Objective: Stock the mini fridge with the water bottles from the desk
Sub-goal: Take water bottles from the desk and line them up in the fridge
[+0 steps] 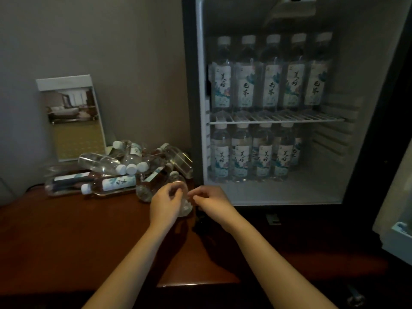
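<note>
the left hand (165,205) is curled round a bottle (185,207) at the right edge of the surface (89,230), just beside the lower left corner of the open mini fridge (278,192). the right hand (211,202) has its fingers curled close against the same bottle, and i cannot tell whether they pinch it. a pile of bottles (111,172) lies on the surface to the left, while inside the fridge bottles stand upright in a row on the wire shelf (289,118) and in another row beneath it.

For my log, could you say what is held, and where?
The left hand grips a clear plastic water bottle round its body; the right hand is unclear.
</note>
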{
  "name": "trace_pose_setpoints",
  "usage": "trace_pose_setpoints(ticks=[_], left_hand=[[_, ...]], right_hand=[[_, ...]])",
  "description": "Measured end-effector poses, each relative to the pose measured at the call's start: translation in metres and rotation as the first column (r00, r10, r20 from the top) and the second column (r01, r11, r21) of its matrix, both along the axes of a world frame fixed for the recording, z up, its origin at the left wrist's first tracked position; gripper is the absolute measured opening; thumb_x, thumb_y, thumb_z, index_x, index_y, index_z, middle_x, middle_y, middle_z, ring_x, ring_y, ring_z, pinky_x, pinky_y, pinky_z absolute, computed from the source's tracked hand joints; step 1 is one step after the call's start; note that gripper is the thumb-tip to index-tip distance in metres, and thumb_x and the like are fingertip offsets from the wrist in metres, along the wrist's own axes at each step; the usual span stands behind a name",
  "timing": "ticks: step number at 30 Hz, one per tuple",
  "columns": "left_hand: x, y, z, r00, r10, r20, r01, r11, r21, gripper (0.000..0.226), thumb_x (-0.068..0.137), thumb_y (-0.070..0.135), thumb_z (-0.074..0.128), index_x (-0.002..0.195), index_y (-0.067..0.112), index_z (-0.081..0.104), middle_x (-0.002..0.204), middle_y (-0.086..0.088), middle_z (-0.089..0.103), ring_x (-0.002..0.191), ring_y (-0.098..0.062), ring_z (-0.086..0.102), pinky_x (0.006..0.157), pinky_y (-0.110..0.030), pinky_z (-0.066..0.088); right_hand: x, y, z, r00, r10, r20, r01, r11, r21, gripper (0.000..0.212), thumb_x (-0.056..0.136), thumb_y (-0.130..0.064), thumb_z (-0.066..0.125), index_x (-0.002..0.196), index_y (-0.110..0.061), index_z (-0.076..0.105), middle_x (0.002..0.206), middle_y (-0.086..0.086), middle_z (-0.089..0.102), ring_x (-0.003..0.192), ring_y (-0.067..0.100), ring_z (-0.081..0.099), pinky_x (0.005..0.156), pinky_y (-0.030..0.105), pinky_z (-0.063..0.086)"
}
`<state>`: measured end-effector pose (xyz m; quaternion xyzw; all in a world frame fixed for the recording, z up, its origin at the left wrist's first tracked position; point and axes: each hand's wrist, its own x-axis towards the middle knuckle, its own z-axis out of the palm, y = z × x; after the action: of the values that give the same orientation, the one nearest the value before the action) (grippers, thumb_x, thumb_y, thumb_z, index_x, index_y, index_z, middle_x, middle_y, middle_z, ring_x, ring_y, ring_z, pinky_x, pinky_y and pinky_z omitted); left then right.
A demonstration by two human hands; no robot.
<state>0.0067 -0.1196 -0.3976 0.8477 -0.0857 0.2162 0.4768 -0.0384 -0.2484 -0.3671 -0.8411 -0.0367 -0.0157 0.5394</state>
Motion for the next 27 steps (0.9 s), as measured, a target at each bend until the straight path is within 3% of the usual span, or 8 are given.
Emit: trace_pose_setpoints(ticks=[3,5,9,13,17,20,23,27], left_hand=[[0.010,0.013,-0.009,0.994,-0.109,-0.006,0.108,0.975,0.195,0.024,0.092,0.019,0.054,0.111,0.013,0.068,0.120,-0.003,0.062,0.112,-0.016,0.055,0.087,-0.021,0.038],[0.014,0.021,-0.011,0.994,-0.112,0.007,0.106,0.960,0.259,0.026,0.092,0.024,0.052,0.112,0.016,0.067,0.122,-0.001,0.061,0.112,-0.016,0.056,0.090,-0.028,0.042],[0.014,0.038,-0.012,0.999,0.040,0.037,-0.049,0.954,0.297,0.026,0.094,0.035,0.048,0.100,0.022,0.069,0.101,0.005,0.064,0.093,-0.016,0.060,0.071,-0.032,0.046],[0.016,0.052,-0.013,0.987,0.155,0.048,-0.162,0.954,0.253,0.029,0.092,0.036,0.049,0.084,0.019,0.071,0.086,0.004,0.066,0.083,-0.018,0.062,0.065,-0.029,0.043],[0.023,0.050,-0.005,0.982,0.189,-0.016,-0.177,0.943,0.282,0.040,0.089,0.043,0.049,0.057,0.020,0.057,0.061,-0.001,0.060,0.071,-0.025,0.062,0.059,-0.031,0.045],[0.034,0.045,0.001,0.970,0.227,-0.080,-0.184,0.913,0.365,0.042,0.085,0.055,0.050,0.066,0.018,0.058,0.067,0.000,0.060,0.076,-0.023,0.062,0.061,-0.028,0.041],[0.048,0.046,0.002,0.956,0.235,-0.175,-0.129,0.874,0.469,0.055,0.078,0.067,0.051,0.082,0.014,0.064,0.078,-0.002,0.065,0.084,-0.022,0.063,0.061,-0.028,0.041],[0.057,0.056,-0.001,0.917,0.177,-0.359,-0.051,0.941,0.334,0.058,0.073,0.066,0.060,0.103,0.016,0.065,0.098,-0.001,0.068,0.095,-0.019,0.063,0.081,-0.031,0.050]], right_hand=[[0.005,0.020,-0.004,0.999,0.017,0.036,-0.018,1.000,0.021,0.036,0.094,-0.006,0.043,0.126,-0.016,0.056,0.127,0.001,0.057,0.119,0.012,0.051,0.095,0.022,0.040],[0.010,0.034,-0.007,1.000,0.017,0.024,-0.019,0.997,0.069,0.038,0.097,-0.009,0.038,0.134,-0.015,0.047,0.131,0.000,0.052,0.120,0.009,0.047,0.097,0.021,0.037],[0.030,0.059,-0.013,0.997,-0.062,-0.041,0.065,0.993,0.096,0.043,0.099,-0.026,0.035,0.142,-0.019,0.036,0.141,0.005,0.044,0.127,0.019,0.045,0.107,0.035,0.037],[0.047,0.073,-0.017,0.975,-0.120,-0.187,0.170,0.945,0.281,0.042,0.100,-0.030,0.035,0.141,-0.021,0.033,0.131,0.006,0.051,0.109,0.016,0.051,0.088,0.030,0.042],[0.061,0.081,-0.030,0.951,-0.235,-0.203,0.298,0.873,0.387,0.040,0.100,-0.024,0.035,0.139,-0.020,0.037,0.130,0.008,0.052,0.107,0.018,0.052,0.093,0.034,0.044],[0.066,0.081,-0.040,0.941,-0.271,-0.200,0.335,0.817,0.469,0.041,0.100,-0.022,0.037,0.140,-0.021,0.036,0.137,0.008,0.047,0.121,0.024,0.049,0.101,0.039,0.043],[0.066,0.081,-0.041,0.959,-0.231,-0.163,0.282,0.742,0.608,0.047,0.098,-0.024,0.045,0.143,-0.024,0.031,0.140,0.008,0.046,0.125,0.023,0.047,0.095,0.032,0.042],[0.068,0.081,-0.041,0.976,-0.179,-0.122,0.216,0.768,0.602,0.055,0.098,-0.010,0.039,0.146,-0.026,0.019,0.146,0.004,0.040,0.132,0.023,0.040,0.105,0.039,0.037]])
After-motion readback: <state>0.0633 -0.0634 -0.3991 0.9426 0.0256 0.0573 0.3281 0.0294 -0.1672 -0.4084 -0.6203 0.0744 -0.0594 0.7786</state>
